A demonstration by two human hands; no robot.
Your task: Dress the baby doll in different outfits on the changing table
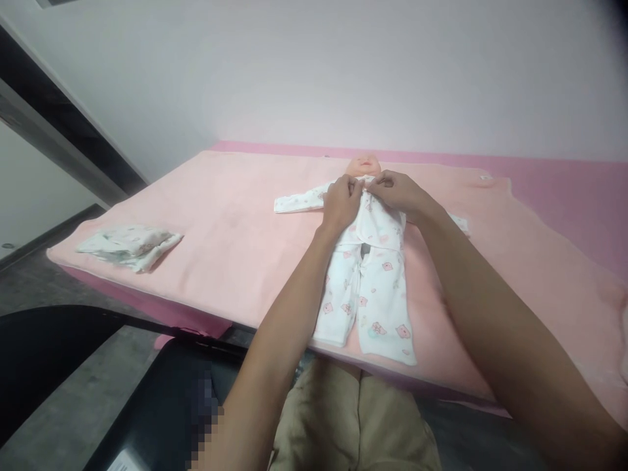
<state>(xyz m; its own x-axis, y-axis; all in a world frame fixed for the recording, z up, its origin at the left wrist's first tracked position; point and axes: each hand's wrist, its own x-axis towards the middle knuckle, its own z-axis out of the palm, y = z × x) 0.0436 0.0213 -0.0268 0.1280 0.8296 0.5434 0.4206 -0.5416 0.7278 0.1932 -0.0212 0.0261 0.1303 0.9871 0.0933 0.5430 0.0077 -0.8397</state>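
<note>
A baby doll (364, 163) lies on its back on a pink blanket (235, 235), dressed in a white printed shirt (377, 226) and matching trousers (373, 301). My left hand (341, 203) and my right hand (397, 191) meet at the shirt's neckline, just below the doll's head. Both hands have their fingers curled and pinch the shirt's fabric near the collar. The doll's face is partly hidden behind my hands. One sleeve stretches out to the left.
A folded pile of printed baby clothes (130, 245) lies on the blanket's left end. The blanket covers a pink table (564, 190) set against a white wall. A dark chair (44, 353) stands at the lower left, over grey floor.
</note>
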